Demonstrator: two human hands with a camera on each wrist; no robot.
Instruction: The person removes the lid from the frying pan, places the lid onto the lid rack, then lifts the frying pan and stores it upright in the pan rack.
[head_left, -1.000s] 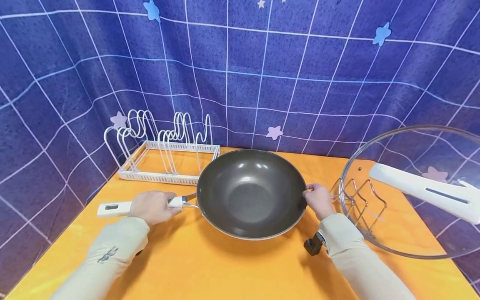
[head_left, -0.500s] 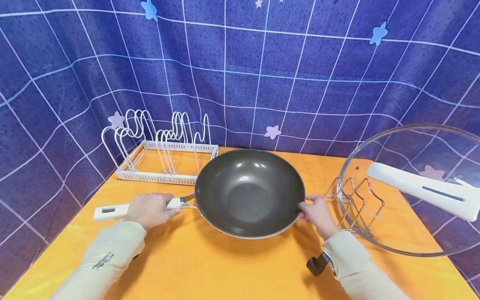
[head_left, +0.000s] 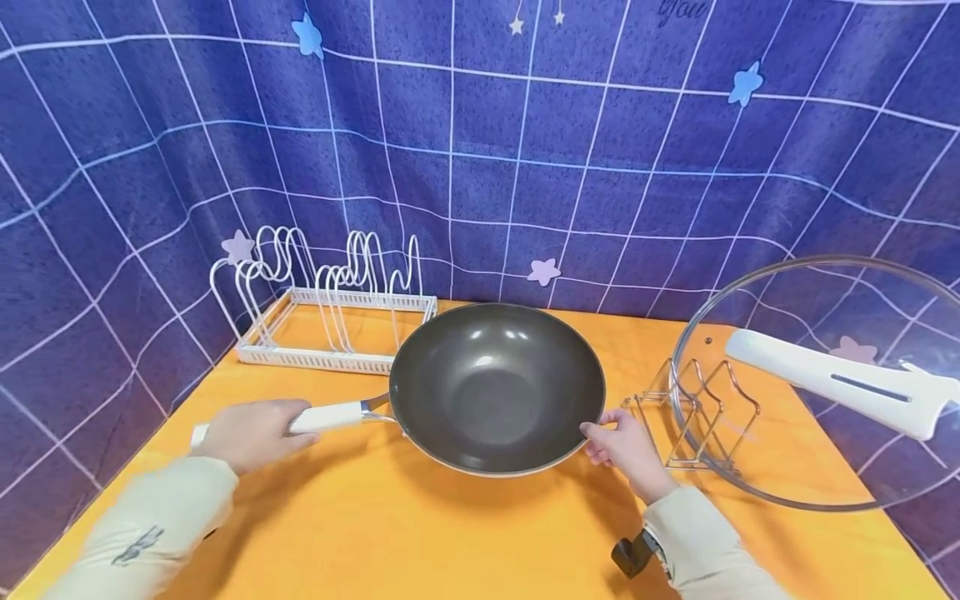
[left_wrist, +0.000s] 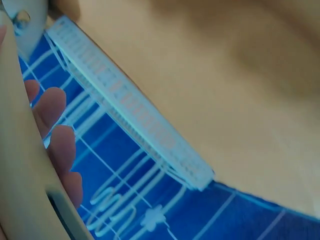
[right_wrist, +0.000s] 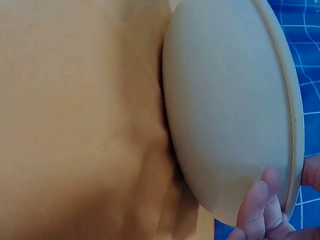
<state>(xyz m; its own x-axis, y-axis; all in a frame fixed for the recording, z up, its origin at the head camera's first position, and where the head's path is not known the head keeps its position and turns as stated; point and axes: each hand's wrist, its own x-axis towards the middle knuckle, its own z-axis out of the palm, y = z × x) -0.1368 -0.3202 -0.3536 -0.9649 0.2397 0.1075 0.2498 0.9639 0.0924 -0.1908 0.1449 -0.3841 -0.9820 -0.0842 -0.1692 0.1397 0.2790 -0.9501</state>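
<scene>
A dark wok (head_left: 495, 387) with a pale outer wall (right_wrist: 225, 100) sits on the orange tabletop in the middle of the head view. Its white handle (head_left: 333, 417) points left. My left hand (head_left: 251, 433) holds this handle toward its outer end; in the left wrist view, fingertips (left_wrist: 62, 145) show past the handle's edge. At the wok's lower right, my right hand (head_left: 622, 446) pinches the rim, thumb over the inside and fingers against the outer wall.
A white wire rack (head_left: 322, 358) stands behind the handle at the back left. On the right, a glass lid (head_left: 795, 433) with a white handle (head_left: 840, 379) stands upright in a metal wire rack (head_left: 705, 417). Behind the orange table (head_left: 450, 533) hangs a blue gridded curtain (head_left: 480, 150).
My left hand has slid outward along the handle, away from the wok's bowl. My right hand has shifted down along the rim toward me. The wok has barely moved.
</scene>
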